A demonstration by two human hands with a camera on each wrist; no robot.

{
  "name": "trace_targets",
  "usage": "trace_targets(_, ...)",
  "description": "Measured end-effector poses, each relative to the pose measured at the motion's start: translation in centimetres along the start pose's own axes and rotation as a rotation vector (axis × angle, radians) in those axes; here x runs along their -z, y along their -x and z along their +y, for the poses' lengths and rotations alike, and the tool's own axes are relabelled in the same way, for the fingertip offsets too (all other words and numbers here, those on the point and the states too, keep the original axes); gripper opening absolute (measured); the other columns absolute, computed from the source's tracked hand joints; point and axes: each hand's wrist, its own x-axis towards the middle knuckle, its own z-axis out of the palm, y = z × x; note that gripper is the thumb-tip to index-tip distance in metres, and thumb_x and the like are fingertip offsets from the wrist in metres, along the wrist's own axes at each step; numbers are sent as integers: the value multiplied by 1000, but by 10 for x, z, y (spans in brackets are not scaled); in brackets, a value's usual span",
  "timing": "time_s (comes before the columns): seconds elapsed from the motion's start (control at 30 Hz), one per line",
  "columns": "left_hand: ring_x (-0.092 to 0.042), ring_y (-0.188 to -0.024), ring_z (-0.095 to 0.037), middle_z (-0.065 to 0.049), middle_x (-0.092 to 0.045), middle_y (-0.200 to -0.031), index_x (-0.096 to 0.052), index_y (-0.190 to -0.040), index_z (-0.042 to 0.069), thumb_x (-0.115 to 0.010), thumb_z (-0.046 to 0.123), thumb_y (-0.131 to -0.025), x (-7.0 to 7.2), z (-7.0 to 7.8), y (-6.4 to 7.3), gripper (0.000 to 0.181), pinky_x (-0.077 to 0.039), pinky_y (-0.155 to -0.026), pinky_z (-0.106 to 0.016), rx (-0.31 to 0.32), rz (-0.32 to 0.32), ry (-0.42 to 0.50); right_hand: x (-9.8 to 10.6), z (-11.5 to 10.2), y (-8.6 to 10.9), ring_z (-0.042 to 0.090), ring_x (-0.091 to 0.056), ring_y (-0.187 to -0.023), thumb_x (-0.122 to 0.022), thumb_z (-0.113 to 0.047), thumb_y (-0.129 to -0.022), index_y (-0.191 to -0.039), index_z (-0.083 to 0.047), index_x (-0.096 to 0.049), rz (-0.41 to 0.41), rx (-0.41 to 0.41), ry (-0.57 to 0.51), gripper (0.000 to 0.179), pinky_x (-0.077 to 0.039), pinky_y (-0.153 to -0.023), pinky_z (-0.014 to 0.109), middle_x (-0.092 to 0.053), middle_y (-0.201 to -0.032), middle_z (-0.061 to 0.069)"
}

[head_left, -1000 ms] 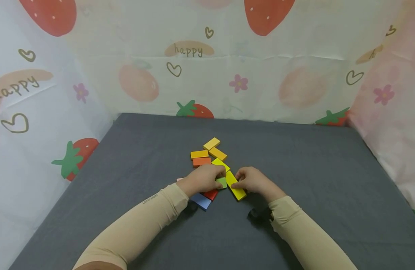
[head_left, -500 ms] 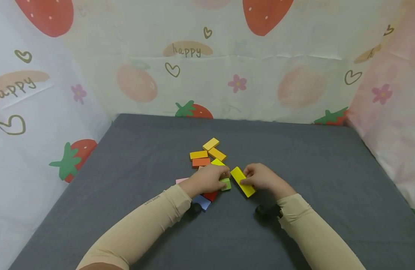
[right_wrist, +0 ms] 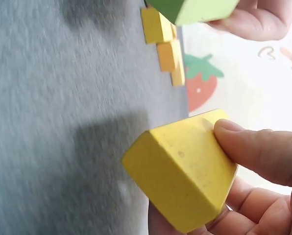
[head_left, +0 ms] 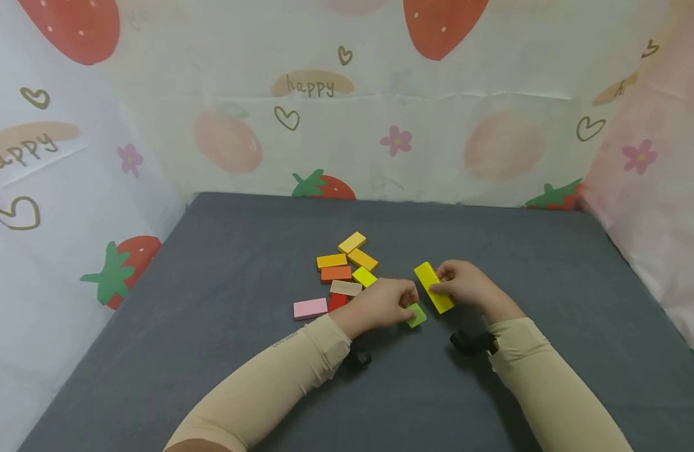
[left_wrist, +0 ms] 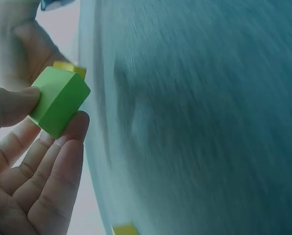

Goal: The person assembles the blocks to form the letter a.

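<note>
My left hand [head_left: 386,306] pinches a light green block [left_wrist: 60,100] between thumb and fingertips, lifted off the cloth. To its right, my right hand [head_left: 474,289] grips a long yellow block [right_wrist: 182,169], thumb on one face and fingers curled behind. The two blocks are apart, with a small gap between them in the head view. Close beyond the left hand lies a shorter bright yellow block [head_left: 364,277]. A wooden-coloured block [head_left: 346,288] and a red block [head_left: 337,302] lie beside the left wrist, the red one partly hidden.
On the dark grey cloth [head_left: 240,263] a pink block [head_left: 310,309] lies left of the left hand. Farther back are an orange-red block [head_left: 336,274] and several yellow-orange blocks [head_left: 332,262]. A printed curtain [head_left: 437,125] rises behind the table.
Both hands have moved right, carrying the green block and the long yellow block away from the pile. The pink, wooden-coloured and red blocks show more; the left arm now covers the blue block.
</note>
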Motion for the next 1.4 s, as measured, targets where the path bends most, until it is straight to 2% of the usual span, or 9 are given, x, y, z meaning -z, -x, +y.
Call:
trace_targets(0.13,-59,-83,-6,3,-68,-98,-64,-104,16,-72,22,-89,-9,10,-9,19,-49,-74,-19,0,-12,3,9,4,0,21,-59,-82,-65,-17,-92,-103,-1,-57,1,-8,1,21,-50,-67,29,-59,-100,13)
trace_targets(0.27,-58,-78,-5,5,-67,-93,-65,-102,16,-72,23,-88,-21,20,-22,17,-47,-69,-18,33,4,31,18,9,-1,22,-60,-84,-64,-17,-94,-105,0,-56,1,-12,0,22,-51,-68,29,-60,-104,15)
trace_targets(0.5,-55,-70,-6,6,-64,-83,-66,-95,14,-74,23,-86,-35,26,-38,14,-44,-63,-18,119,54,201,27,18,-5,21,-60,-84,-61,-20,-96,-109,2,-54,22,-11,5,26,-51,-69,29,-60,-104,16)
trace_targets(0.63,-54,-68,-7,6,-62,-80,-67,-92,15,-74,24,-86,-43,25,-43,13,-43,-60,-19,177,60,264,26,24,-6,20,-61,-85,-60,-20,-97,-112,3,-53,24,-24,-23,29,-53,-70,29,-59,-107,17)
trace_targets(1.0,-53,-59,-8,5,-62,-65,-66,-79,14,-72,22,-88,-51,29,-49,13,-40,-54,-20,252,58,281,25,35,-15,22,-62,-91,-60,-22,-97,-113,2,-52,43,-51,-55,30,-57,-78,34,-57,-117,21)
trace_targets(1.13,-53,-58,-9,4,-63,-64,-66,-77,14,-71,22,-89,-50,29,-51,15,-41,-53,-20,284,45,298,26,36,-16,18,-60,-82,-59,-23,-97,-111,1,-53,44,-78,-73,29,-55,-73,30,-59,-104,13)
trace_targets(1.27,-55,-56,-9,3,-64,-64,-67,-77,13,-71,22,-89,-48,30,-53,16,-42,-53,-21,311,29,309,25,38,-17,16,-53,-71,-59,-25,-97,-111,1,-55,38,-98,-61,29,-47,-65,28,-57,-88,4)
trace_targets(1.4,-56,-55,-9,2,-64,-62,-67,-75,12,-71,21,-89,-48,31,-54,17,-43,-52,-20,321,26,302,24,38,-16,15,-49,-68,-58,-24,-98,-111,1,-55,19,-110,-62,28,-44,-64,29,-54,-87,3)
